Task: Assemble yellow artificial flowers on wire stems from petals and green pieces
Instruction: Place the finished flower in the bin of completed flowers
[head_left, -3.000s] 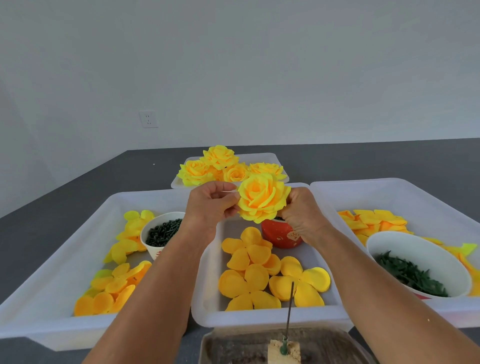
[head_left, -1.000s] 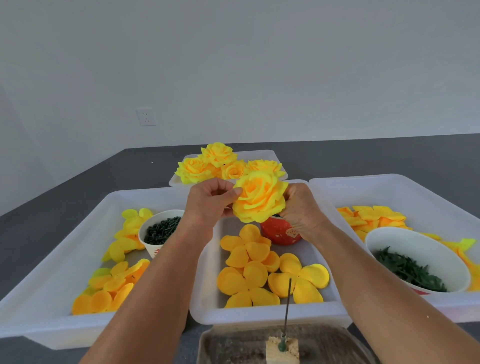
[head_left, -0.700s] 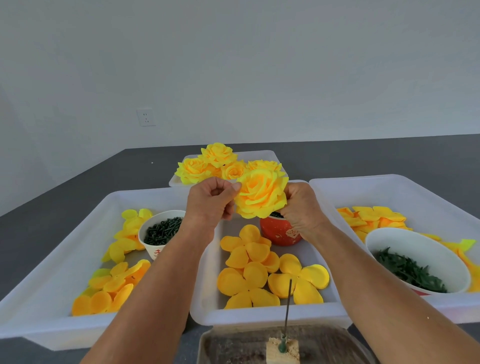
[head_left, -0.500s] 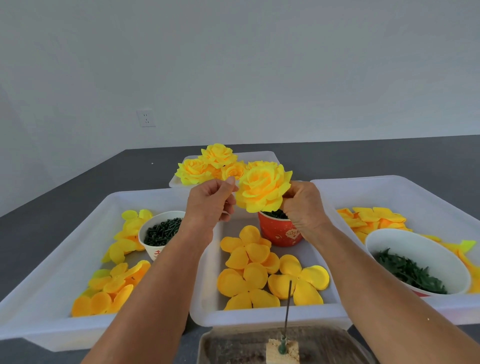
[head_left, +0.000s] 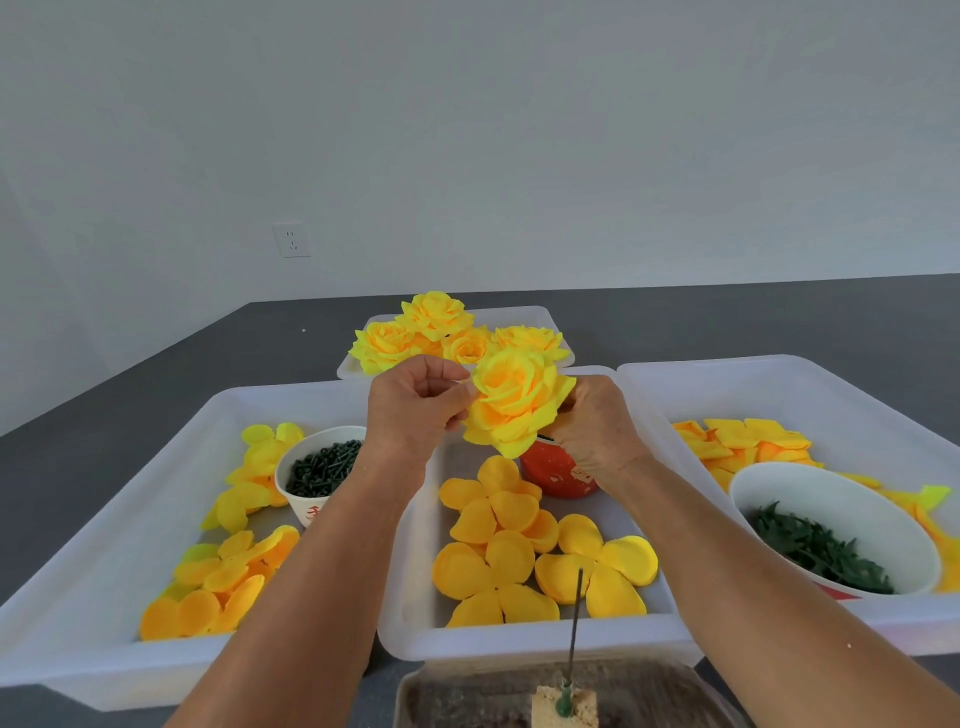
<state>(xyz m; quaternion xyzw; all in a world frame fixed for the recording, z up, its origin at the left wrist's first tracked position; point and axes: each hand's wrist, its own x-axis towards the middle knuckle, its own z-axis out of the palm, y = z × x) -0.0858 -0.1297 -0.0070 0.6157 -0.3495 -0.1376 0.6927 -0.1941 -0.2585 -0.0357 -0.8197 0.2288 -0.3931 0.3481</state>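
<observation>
Both hands are clamping one flower (head_left: 514, 405) mid-air above the middle tray's (head_left: 519, 642) far edge; I'm pinching petals with my left hand (head_left: 415, 410), gripping behind it with my right hand (head_left: 592, 423). Bloom is facing me, equally near both hands.

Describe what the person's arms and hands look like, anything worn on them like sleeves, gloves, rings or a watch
Both forearms are bare from the bottom edge of the picture to the wrists: no sleeves show. The left hand and the right hand are bare too, with no gloves. No watch, bracelet or ring shows on the sides facing the camera. The upper arms are out of frame.
</observation>
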